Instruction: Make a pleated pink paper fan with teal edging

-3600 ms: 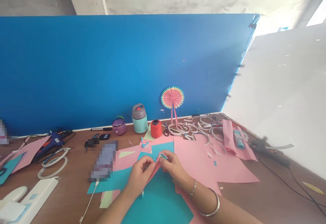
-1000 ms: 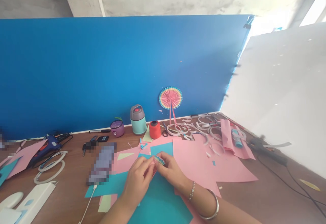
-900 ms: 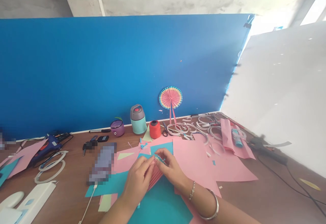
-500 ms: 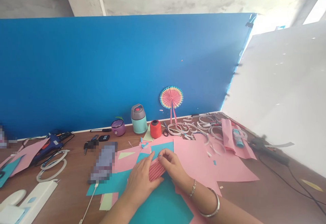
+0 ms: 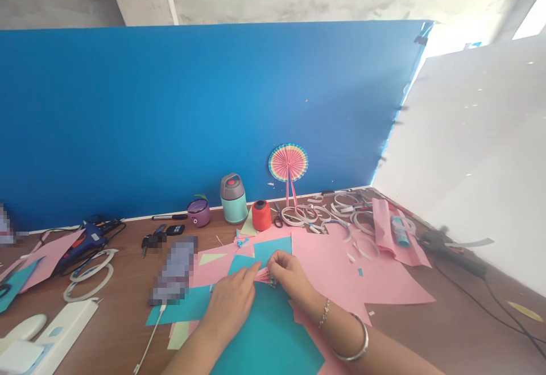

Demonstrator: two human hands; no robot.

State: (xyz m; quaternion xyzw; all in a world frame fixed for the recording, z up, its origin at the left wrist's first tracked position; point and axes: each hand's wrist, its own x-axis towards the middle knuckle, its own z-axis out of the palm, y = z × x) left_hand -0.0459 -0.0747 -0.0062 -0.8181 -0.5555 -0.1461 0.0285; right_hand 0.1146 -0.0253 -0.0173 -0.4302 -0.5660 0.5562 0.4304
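Note:
Between my two hands is a small pink pleated paper [image 5: 265, 276] with pale and blue-green tips along its near edge. My right hand [image 5: 289, 275] pinches its right end, thumb and fingers bent together. From the left, my left hand [image 5: 234, 296] grips the other end, its thumb hidden from view. Both hands are over a large teal paper sheet [image 5: 268, 335]. A finished round paper fan [image 5: 288, 163], pink with yellow and blue rings, leans against the blue panel behind.
Pink sheets [image 5: 324, 267] lie right. A red thread spool [image 5: 261, 215], scissors [image 5: 278, 219], a mint flask [image 5: 234, 204] and a purple pot [image 5: 198, 213] line the back. A blurred phone [image 5: 174, 272], a power strip [image 5: 63, 335] and a glue gun [image 5: 87, 241] are left; white strips [image 5: 336, 210] lie back right.
The pleated paper has turned between my hands; its broad pink folds no longer show and its coloured tips do. My left hand has shifted slightly left, its fingers closer together.

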